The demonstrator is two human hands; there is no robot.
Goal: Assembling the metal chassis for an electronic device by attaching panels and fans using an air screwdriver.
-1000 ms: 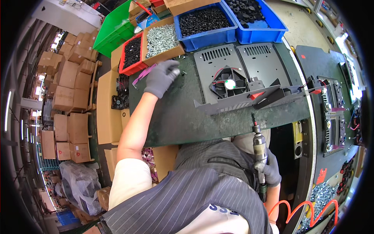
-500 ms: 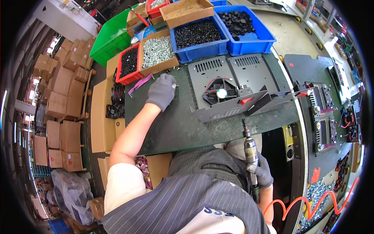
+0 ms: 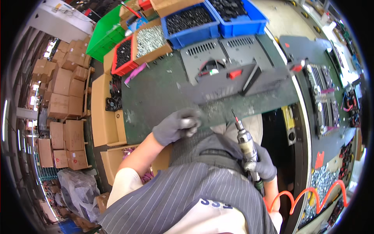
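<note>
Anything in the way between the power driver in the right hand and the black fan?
Yes: a raised grey plate stands on the near side of the fan, partly hiding it. Between plate and driver bit, only tabletop shows.

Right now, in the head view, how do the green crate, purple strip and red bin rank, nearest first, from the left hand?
1. Purple strip: on the table, ahead-left of the left hand.
2. Red bin: just beyond the strip.
3. Green crate: beyond the bin, leftward.
</note>
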